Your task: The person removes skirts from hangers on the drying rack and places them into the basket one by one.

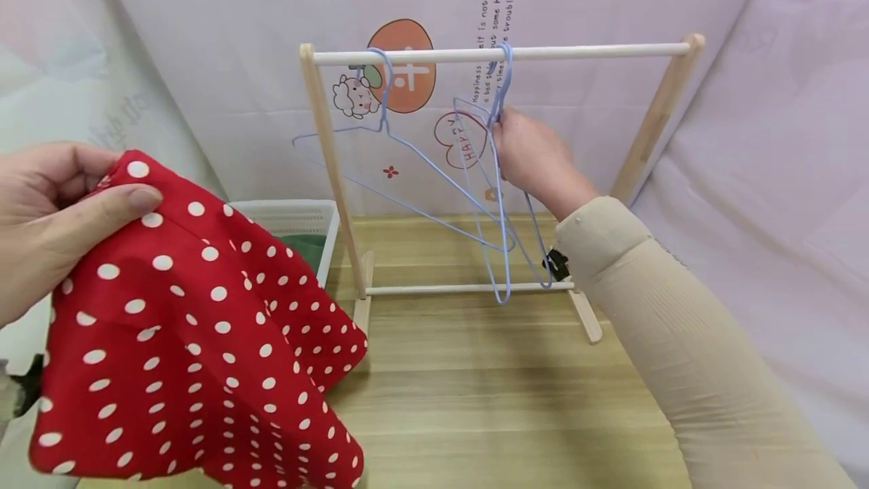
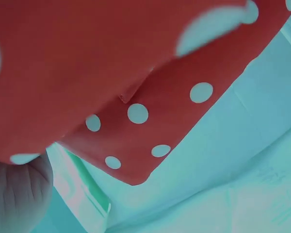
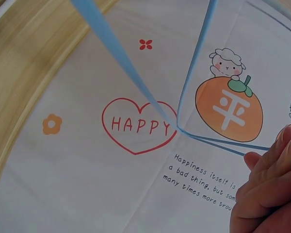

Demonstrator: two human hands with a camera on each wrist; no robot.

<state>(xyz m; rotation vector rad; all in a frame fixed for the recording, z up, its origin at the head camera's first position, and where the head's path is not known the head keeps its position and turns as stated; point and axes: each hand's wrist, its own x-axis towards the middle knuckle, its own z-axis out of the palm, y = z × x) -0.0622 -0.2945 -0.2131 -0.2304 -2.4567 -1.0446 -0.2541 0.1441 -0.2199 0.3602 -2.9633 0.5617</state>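
My left hand point(image 1: 50, 229) pinches a red cloth with white dots point(image 1: 204, 338) by its upper edge, thumb on top. The cloth drapes down in folds, and it fills much of the left wrist view. My right hand point(image 1: 532, 153) grips blue hanger wire just below the hook point(image 1: 508, 70), which is over the top rail point(image 1: 597, 51) of a wooden rack. Whether one or two hangers are in that grip I cannot tell. To its left another blue hanger point(image 1: 434, 168) hangs from the rail. Blue wires point(image 3: 116, 53) run out from the fingers in the right wrist view.
Behind the rack's left post stands a white basket point(image 1: 331, 244) with green cloth point(image 1: 305, 249) inside. The rack's feet point(image 1: 585, 315) rest on a wood-grain table point(image 1: 475, 391). A small black object point(image 1: 558, 264) lies by the right foot. Printed white sheeting point(image 1: 231, 96) surrounds the table.
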